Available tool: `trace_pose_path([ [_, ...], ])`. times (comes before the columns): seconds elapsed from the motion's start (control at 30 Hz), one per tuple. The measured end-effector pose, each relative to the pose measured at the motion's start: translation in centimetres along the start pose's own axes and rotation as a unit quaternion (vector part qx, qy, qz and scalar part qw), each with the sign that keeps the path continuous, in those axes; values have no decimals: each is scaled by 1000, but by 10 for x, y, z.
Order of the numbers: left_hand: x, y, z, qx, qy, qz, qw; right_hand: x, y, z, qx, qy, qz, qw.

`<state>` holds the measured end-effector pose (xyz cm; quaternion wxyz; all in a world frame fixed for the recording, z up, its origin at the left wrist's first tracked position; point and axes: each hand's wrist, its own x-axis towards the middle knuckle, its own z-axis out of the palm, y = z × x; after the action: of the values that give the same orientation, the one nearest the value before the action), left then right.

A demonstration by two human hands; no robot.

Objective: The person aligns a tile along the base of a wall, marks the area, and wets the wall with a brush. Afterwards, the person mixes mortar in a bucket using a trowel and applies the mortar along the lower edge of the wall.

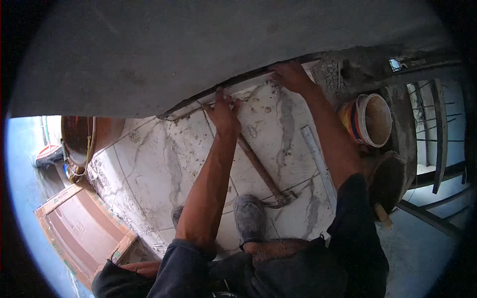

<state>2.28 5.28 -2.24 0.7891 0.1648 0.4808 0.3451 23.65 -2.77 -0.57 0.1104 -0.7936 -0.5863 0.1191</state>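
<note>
A narrow white tile strip (256, 81) stands along the foot of the grey wall, with a dark gap above its top edge. My left hand (223, 113) touches the strip near its middle, fingers apart. Farther right, my right hand (292, 77) grips the strip's top edge, its fingertips partly lost in the dark gap. Below my left hand lies a hammer (259, 166) with a wooden handle, its metal head towards my shoe. A metal straightedge (319, 164) rests on the marbled floor tiles (198, 149) beside my right forearm.
To the right stand a paint bucket (376, 120) and a dark round container (387, 181). A brown container (82, 136) and a tile carton (82, 226) are at the left. The grey wall (198, 44) overhangs my view. Grit dots the floor.
</note>
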Motion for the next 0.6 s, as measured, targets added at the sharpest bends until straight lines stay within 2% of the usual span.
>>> trace_pose_path([
  [0.07, 15, -9, -14, -12, -20, 0, 1000, -8, -9, -7, -125, 86, -20, 988],
  [0.1, 17, -8, -16, -22, -34, 3, 999, -16, -5, -5, -129, 88, -15, 988],
  [0.17, 20, -8, -18, -23, -30, -5, 999, -26, 1, -3, -128, 192, 16, 973],
  [0.2, 20, -7, -17, -25, -18, -9, 999, -31, 15, 7, -133, 194, 17, 972],
  [0.23, 21, -7, -17, -28, -22, -9, 999, -38, 36, 23, 52, 314, 94, 943],
  [0.27, 22, -7, -18, -40, -22, -8, 999, -44, 56, 38, 236, 416, 164, 863],
  [0.3, 22, -9, -19, -52, -19, -8, 998, -47, 80, 51, 234, 416, 163, 863],
  [0.33, 17, -7, -15, -53, -19, -11, 998, -48, 104, 62, 451, 463, 176, 743],
  [0.37, 8, -2, -8, -36, -2, -11, 999, -50, 118, 67, 639, 481, 178, 574],
  [0.4, 2, 2, -4, -17, 14, -9, 1000, -52, 118, 61, 638, 482, 179, 573],
  [0.47, 9, -3, -10, -11, -4, 0, 1000, -50, 117, 41, 573, 338, 217, 714],
  [0.5, 11, -4, -12, -6, -18, 10, 1000, -47, 123, 40, 574, 340, 216, 713],
  [0.53, 11, -4, -12, -5, -18, 10, 1000, -42, 134, 42, 440, 313, 240, 807],
  [0.57, 11, -4, -12, -15, -12, 7, 1000, -37, 144, 44, 293, 277, 257, 879],
  [0.6, 11, -5, -11, -26, -4, 3, 1000, -37, 156, 48, 293, 276, 256, 879],
])
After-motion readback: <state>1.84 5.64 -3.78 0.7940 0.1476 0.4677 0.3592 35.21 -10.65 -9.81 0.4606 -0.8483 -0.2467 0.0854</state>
